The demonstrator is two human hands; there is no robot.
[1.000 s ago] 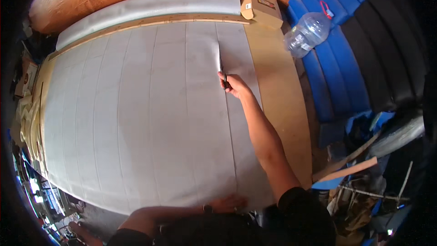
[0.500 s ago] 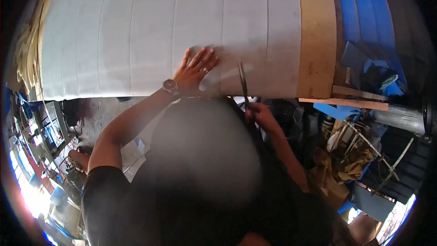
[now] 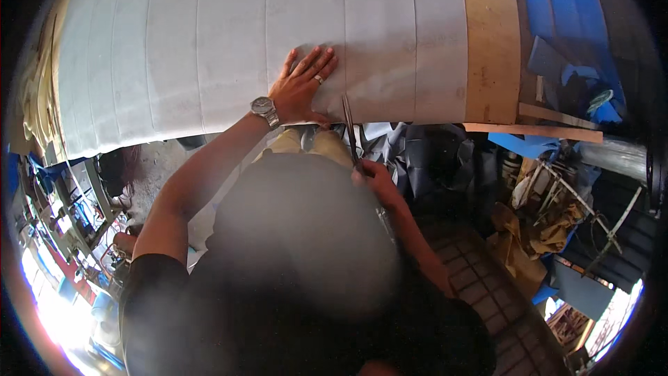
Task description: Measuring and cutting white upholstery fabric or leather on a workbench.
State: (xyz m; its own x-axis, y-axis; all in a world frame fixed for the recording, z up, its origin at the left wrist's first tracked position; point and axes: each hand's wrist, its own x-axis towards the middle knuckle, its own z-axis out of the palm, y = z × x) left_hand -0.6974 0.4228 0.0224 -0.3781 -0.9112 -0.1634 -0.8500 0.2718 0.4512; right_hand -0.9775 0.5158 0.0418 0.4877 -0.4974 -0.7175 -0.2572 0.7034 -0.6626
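Scissors (image 3: pixel 351 129) and right hand (image 3: pixel 379 184) have shifted left since half a second ago; tips now about level with one of the thin lines across the grey sheet. Grey sheet (image 3: pixel 292 14) is by far the largest thing, spread flat, its near edge running across in front of the person. Tan tabletop (image 3: pixel 490 49) shows bare along the sheet's right side. Blue ribbed panel (image 3: pixel 557 0) farther right. Left hand (image 3: pixel 299 94) palm down on the sheet by its near edge, fingers splayed, nothing in the grip. Right hand's grip clenched round the scissor handles, blades reaching over the sheet's edge; contact with it unclear. Metal watch (image 3: pixel 264 106) on left wrist; ring (image 3: pixel 318 79) on a left finger.
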